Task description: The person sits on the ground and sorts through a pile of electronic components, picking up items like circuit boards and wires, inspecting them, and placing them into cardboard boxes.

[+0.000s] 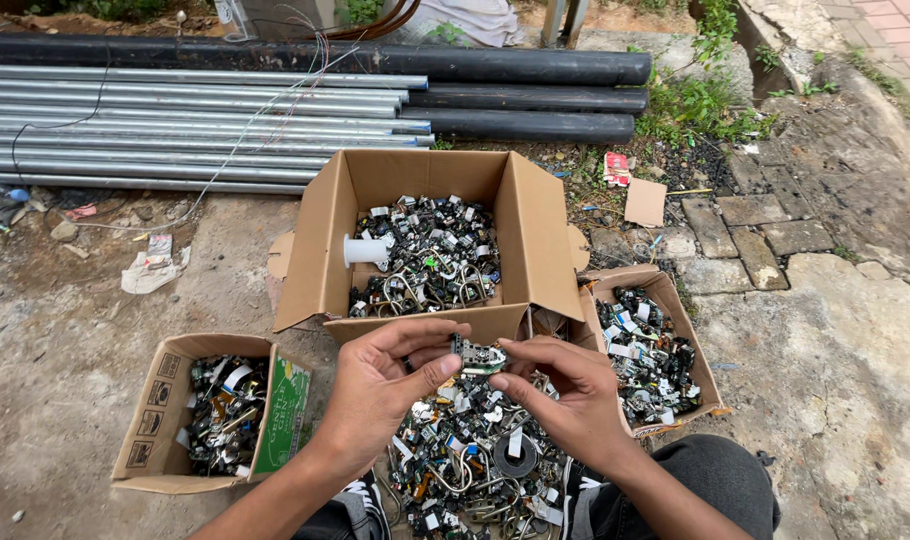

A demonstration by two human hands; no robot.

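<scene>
pinching a small metal part (pixel 478 356) between both hands, left hand (pixel 380 385) and right hand (pixel 565 395) fingers narrow on it. my worry: it slips into the scrap pile (pixel 470 460) right below the fingers.

Scrap pile (pixel 475 460) cut off below, small held part (pixel 477 356) too tiny to identify

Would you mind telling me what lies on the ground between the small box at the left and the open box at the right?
In the head view, a loose pile of electronic scrap lies between the small left box and the right box.
</scene>
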